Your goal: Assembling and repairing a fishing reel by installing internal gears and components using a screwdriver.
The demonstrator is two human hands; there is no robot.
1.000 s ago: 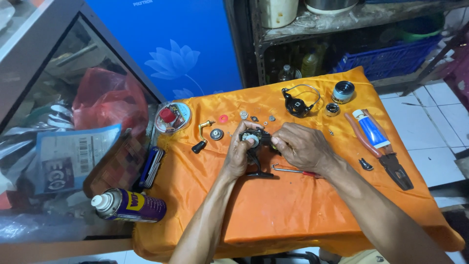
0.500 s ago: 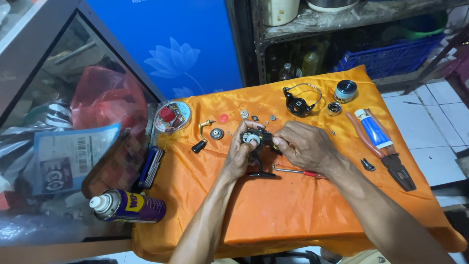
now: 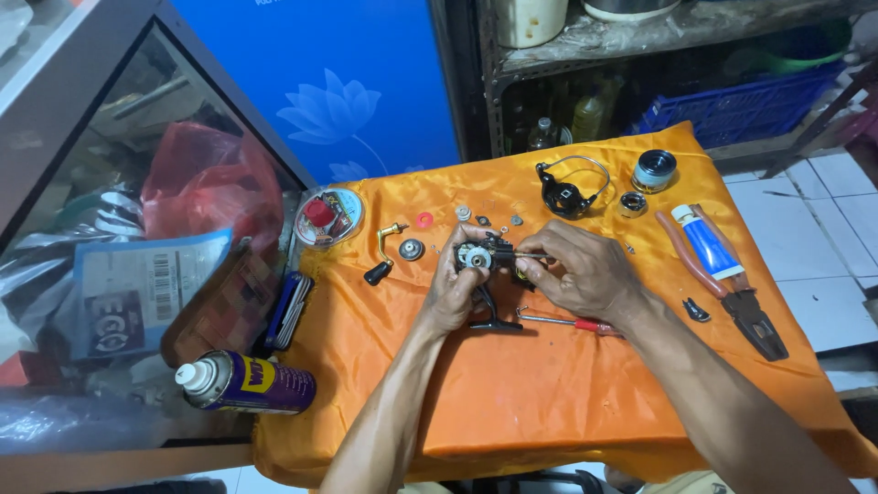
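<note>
The person seems to be putting a small part back into the black metal fishing reel body [image 3: 483,265], which needs a slow, steady push. The left hand [image 3: 455,291] is curled tight around it. The right hand [image 3: 578,273] pinches its side with nearly closed fingers [image 3: 532,269]. A red-handled screwdriver [image 3: 569,322] lies just below.

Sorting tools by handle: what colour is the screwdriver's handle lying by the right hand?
Red, seen in the head view: the screwdriver lies on the orange cloth.

Both hands' fingers hide much of the reel body [image 3: 479,259].
</note>
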